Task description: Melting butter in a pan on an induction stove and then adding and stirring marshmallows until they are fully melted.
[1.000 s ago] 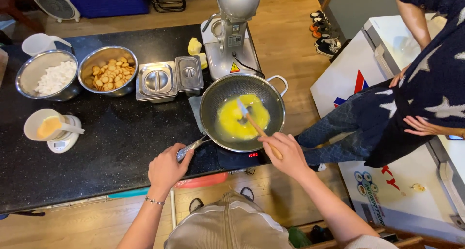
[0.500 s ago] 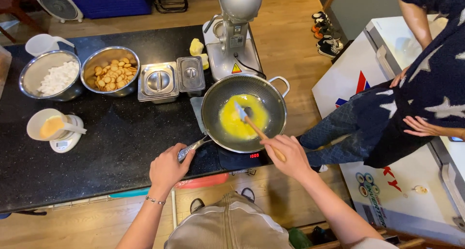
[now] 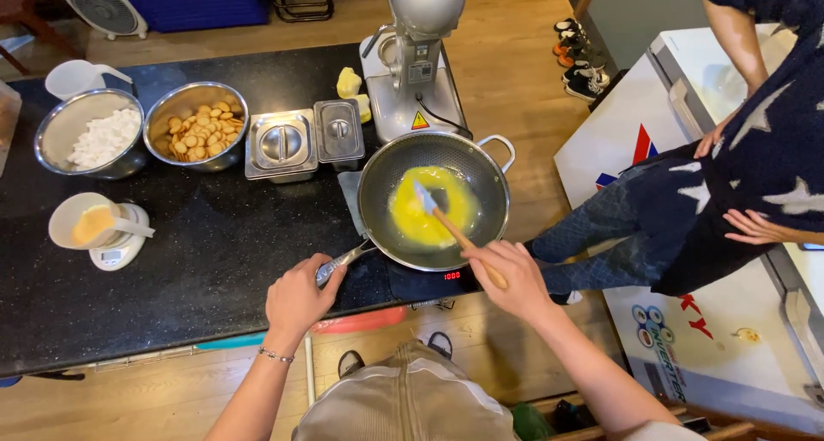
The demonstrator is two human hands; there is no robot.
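Left hand, at 7 o'clock from the pan, is closed around the metal pan handle. Right hand, at 5 o'clock from the pan, is clamped on the wooden shaft of a spatula. The two hands are apart, one on either side of the pan's near rim.

The pan, dark inside with a steel rim and a loop grip at 2 o'clock, sits on a cooktop showing a red digital readout at the near edge of the black bench. A pool of yellow melted matter covers the pan's centre. The pale spatula blade rests in that pool, shaft slanting back towards 5 o'clock.

At 9 o'clock from the pan, near the bench's left side, a white cup of yellow liquid stands on a small scale.

Farther back, from 10 to 11 o'clock: a steel bowl of white pieces, a steel bowl of round biscuits, and two lidded steel containers side by side. A white jug stands behind the bowls.

At 12 o'clock, just behind the pan, stands a silver stand mixer, with yellow butter blocks at its left.

At 3 o'clock, well apart from the bench, another person in dark star-patterned clothing sits on a white chest freezer.
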